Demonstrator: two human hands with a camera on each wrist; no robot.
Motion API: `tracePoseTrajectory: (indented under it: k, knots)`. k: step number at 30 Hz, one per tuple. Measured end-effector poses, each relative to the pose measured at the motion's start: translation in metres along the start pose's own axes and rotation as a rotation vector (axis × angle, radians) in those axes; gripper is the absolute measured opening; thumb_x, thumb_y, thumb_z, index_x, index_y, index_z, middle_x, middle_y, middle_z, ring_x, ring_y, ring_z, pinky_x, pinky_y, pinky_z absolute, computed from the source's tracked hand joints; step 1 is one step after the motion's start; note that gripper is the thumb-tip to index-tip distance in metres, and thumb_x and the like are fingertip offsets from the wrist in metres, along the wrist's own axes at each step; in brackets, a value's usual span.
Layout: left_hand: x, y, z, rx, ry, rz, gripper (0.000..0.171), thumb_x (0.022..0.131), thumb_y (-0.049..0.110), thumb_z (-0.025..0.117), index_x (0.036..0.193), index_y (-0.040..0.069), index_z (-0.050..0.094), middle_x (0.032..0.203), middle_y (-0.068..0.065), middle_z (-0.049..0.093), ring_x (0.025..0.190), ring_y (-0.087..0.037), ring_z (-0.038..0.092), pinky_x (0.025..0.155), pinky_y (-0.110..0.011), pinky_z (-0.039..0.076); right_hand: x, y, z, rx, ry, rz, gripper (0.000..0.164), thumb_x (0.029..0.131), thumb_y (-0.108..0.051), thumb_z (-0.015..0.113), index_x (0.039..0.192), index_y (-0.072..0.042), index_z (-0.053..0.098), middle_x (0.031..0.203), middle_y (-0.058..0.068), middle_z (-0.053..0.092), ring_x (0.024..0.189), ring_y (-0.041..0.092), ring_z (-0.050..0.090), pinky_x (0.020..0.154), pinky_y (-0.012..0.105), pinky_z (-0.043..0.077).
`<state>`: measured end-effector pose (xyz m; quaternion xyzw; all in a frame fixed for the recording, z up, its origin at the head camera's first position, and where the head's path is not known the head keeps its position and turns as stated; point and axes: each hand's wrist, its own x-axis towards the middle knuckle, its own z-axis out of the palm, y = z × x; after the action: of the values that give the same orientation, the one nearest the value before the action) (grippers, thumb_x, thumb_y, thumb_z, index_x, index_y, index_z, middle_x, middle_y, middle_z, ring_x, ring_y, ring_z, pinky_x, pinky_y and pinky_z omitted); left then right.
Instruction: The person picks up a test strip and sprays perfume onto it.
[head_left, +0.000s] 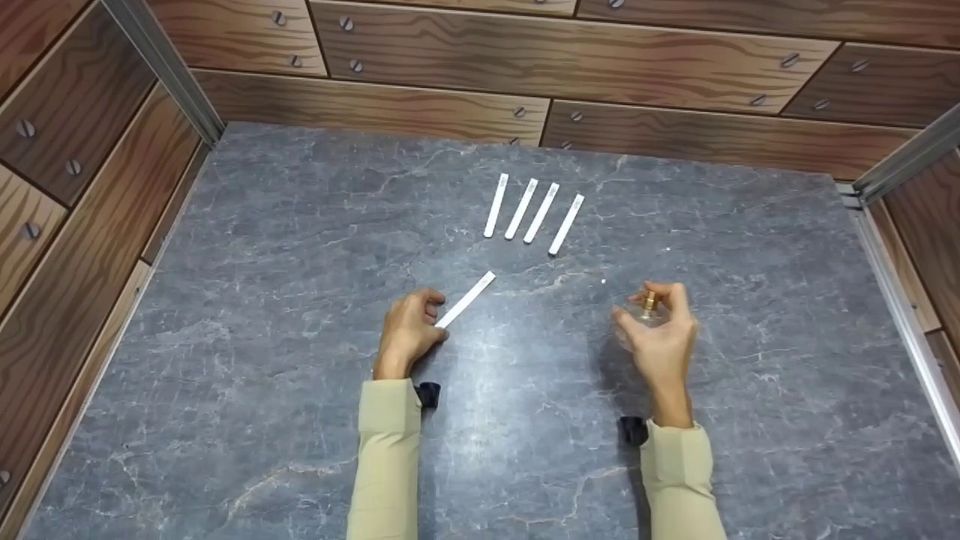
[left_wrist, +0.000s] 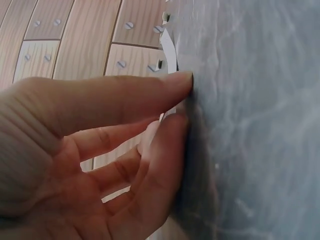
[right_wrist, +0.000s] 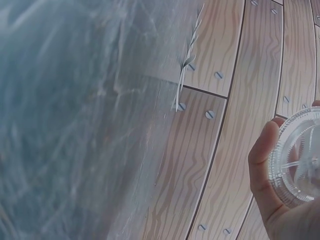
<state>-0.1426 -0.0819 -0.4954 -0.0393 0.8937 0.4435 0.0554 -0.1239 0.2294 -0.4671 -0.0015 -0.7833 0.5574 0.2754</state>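
In the head view my left hand (head_left: 407,328) pinches the near end of a white paper test strip (head_left: 469,297) between thumb and fingers, low over the grey tabletop. The strip (left_wrist: 170,50) points away from the fingertips in the left wrist view, its held end hidden by the thumb. My right hand (head_left: 663,341) grips a clear glass perfume bottle (head_left: 649,315) with a gold-coloured neck, raised off the table. From the right wrist view the bottle's round, ridged glass base (right_wrist: 286,172) shows, partly cut off by the frame edge.
Several more white strips (head_left: 533,208) lie side by side, slightly slanted, on the marbled grey table (head_left: 300,225) beyond the hands. Tiny white specks dot the surface near the right hand. Wood-patterned panels (head_left: 450,45) with metal rails (head_left: 161,71) border the table.
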Motion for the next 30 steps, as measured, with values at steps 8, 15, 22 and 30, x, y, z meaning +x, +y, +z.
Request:
tracePoseTrajectory:
  k: [8,15,22,30]
  knots:
    - [-0.001,-0.002,-0.002,-0.019,-0.017,-0.011,0.026,0.073,-0.01,0.078,0.096,0.001,0.075,0.081,-0.004,0.069,0.075,-0.018,0.065,0.072,-0.034,0.056,-0.001,0.0,0.0,0.029,-0.008,-0.008,0.039,0.071,0.018,0.078,0.103,0.016,0.057,0.086,0.014,0.067,0.08,0.009,0.06,0.073,0.017,0.05]
    - [-0.001,-0.002,-0.003,-0.027,-0.046,0.027,0.014,0.075,-0.008,0.072,0.087,-0.001,0.077,0.076,-0.008,0.072,0.066,-0.014,0.063,0.064,-0.027,0.054,0.0,0.001,-0.001,0.026,-0.009,-0.024,0.038,0.071,0.018,0.077,0.102,0.016,0.056,0.086,0.017,0.067,0.08,0.009,0.06,0.072,0.017,0.052]
    - [0.001,0.004,0.006,-0.278,-0.063,-0.039,0.004,0.084,-0.006,0.074,0.087,-0.007,0.072,0.065,-0.002,0.066,0.053,-0.006,0.055,0.05,-0.017,0.046,0.0,-0.001,0.0,0.029,-0.016,-0.044,0.038,0.07,0.019,0.078,0.102,0.016,0.057,0.086,0.02,0.067,0.081,0.008,0.062,0.069,0.015,0.053]
    - [0.0,0.02,0.017,-0.468,-0.126,-0.028,0.005,0.09,-0.006,0.069,0.091,-0.01,0.066,0.058,-0.001,0.061,0.045,-0.006,0.055,0.042,-0.017,0.048,-0.002,0.0,0.001,0.039,-0.041,-0.018,0.037,0.072,0.017,0.078,0.103,0.016,0.057,0.087,0.015,0.067,0.078,0.008,0.063,0.053,0.015,0.055]
